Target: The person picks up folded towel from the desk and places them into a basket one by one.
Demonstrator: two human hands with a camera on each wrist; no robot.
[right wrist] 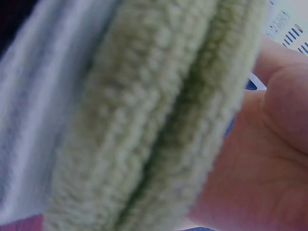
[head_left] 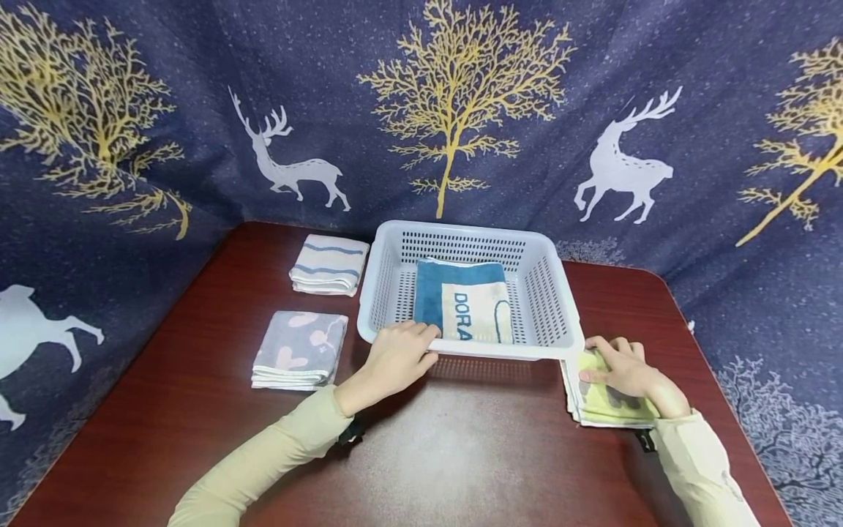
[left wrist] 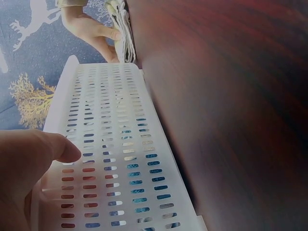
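The left hand (head_left: pixel 399 356) grips the basket (head_left: pixel 507 351) by its near side; right of it, the right hand (head_left: pixel 626 372) grasps a yellow towel (head_left: pixel 615 414).

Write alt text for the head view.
A person's left hand grips the near rim of a white basket holding a folded blue-and-cream towel; the right hand touches a yellow towel. Two more folded towels lie left of the basket on the table.

Rectangular basket (head_left: pixel 490 350), whitish and slot-walled, standing upright; at its near right corner, a folded towel (head_left: pixel 607 413), yellow with grey patches on top, whitish layered edges below
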